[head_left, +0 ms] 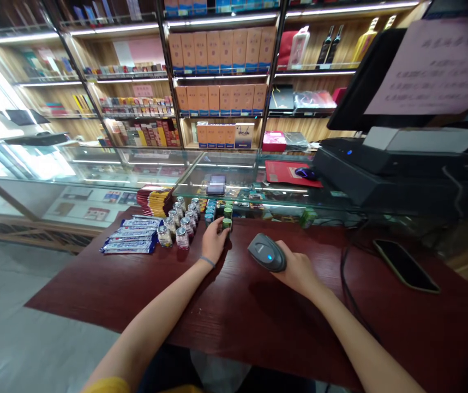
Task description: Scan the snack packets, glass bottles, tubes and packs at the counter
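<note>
My right hand (pixel 299 270) is wrapped round a grey barcode scanner (pixel 265 252) with a small blue light, held above the dark red tabletop. My left hand (pixel 214 241), a thin band at its wrist, has its thumb and fingers around a small green-topped container (pixel 226 223) at the near end of a short row. Left of that row stand blue-topped containers (pixel 209 210). Farther left are two rows of small clear jars (pixel 182 238) with silvery lids. Blue-and-white packets (pixel 131 236) lie side by side at the left.
Red and yellow packets (pixel 154 201) stand behind the jars. A glass counter (pixel 242 196) borders the table's far side. A phone (pixel 406 265) lies at right, near a black cable (pixel 344 273). A green item (pixel 308 217) sits by the glass, below the monitor (pixel 365 82).
</note>
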Demonstrator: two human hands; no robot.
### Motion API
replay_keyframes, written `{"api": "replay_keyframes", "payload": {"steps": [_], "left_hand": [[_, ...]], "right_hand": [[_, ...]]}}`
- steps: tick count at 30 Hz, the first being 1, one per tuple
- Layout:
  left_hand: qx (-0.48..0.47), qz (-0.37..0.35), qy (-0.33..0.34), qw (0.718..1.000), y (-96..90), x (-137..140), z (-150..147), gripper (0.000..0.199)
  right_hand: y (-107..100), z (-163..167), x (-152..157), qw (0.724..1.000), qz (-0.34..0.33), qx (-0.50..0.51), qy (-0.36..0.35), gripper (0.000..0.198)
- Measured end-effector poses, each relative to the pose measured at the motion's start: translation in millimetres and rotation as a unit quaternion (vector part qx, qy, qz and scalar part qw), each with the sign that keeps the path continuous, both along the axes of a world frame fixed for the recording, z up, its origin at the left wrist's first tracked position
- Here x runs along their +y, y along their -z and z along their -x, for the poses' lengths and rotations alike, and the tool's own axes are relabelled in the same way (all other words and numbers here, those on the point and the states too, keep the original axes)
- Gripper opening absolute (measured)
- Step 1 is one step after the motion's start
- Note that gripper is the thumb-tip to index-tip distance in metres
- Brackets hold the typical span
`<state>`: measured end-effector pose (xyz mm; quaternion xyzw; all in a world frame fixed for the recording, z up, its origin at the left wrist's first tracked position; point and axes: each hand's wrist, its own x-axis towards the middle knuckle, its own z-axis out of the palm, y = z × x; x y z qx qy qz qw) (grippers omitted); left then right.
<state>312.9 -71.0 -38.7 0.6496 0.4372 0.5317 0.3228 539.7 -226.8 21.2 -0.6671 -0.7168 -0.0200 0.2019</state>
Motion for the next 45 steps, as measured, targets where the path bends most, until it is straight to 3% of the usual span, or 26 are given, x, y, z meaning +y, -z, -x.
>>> {"api": "replay_keyframes", "payload": {"steps": [10,28,35,41,45], "left_hand": [[0.12,-0.012,-0.064,0.991,-0.2,16,-14,0.034],[0.144,0.023,-0.081,0.986,-2.1,19,-23,0.037],[0.122,-0.094,-0.043,0.987,-5.3,13,-21,0.055],[0.137,-0.22,-0.003,0.966,-11.6,5,-27,0.047],[0.134,-0.256,0.024,0.957,-17.5,1,-48,0.041]], "right_hand": [[3,-13,2,0.998,-0.008,0.052,0.02,0.036],[0,-17,1,0.997,-0.003,0.067,0.034,0.033],[2,-25,4,0.995,-0.028,0.081,0.056,0.046],[-14,-49,2,0.986,-0.035,0.137,0.084,0.043],[-19,-78,2,0.974,-0.049,0.178,0.132,0.05]]}}
